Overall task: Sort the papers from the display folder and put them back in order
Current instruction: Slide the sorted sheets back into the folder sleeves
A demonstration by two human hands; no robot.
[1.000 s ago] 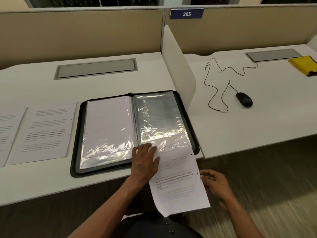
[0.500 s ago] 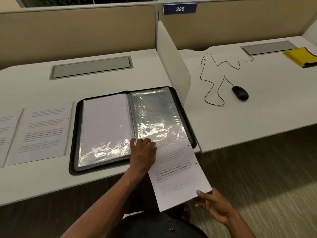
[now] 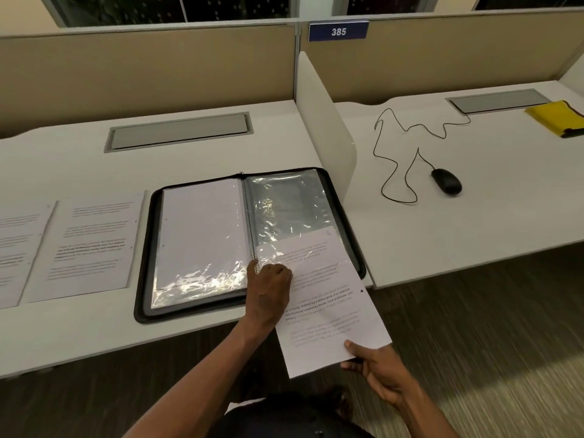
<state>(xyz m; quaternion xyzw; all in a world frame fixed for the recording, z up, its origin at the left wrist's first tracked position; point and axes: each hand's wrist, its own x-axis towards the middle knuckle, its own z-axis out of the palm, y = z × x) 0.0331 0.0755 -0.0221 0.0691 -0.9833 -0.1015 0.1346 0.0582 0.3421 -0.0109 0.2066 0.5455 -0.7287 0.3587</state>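
Observation:
A black zip display folder [image 3: 143, 263] lies open on the white desk, with clear plastic sleeves on both sides. The left sleeve [image 3: 202, 235] holds a white page. A printed sheet [image 3: 328, 311] is partly inside the right sleeve [image 3: 284, 210], its top under the plastic and its lower half hanging over the desk edge. My left hand [image 3: 268, 289] presses on the sleeve's lower edge near the spiral spine. My right hand [image 3: 376, 365] pinches the sheet's bottom right corner. Two more printed sheets [image 3: 91, 245] lie flat to the folder's left.
A white divider panel [image 3: 319, 121] stands just right of the folder. On the neighbouring desk are a black wired mouse [image 3: 446, 181] with its looping cable and a yellow folder [image 3: 556, 118] at the far right. Grey cable hatches [image 3: 180, 131] sit at the back.
The printed sheet has slid upward, deeper into the right sleeve. My right hand moved from the sheet's right edge down to its bottom corner. My left hand stayed on the sleeve edge.

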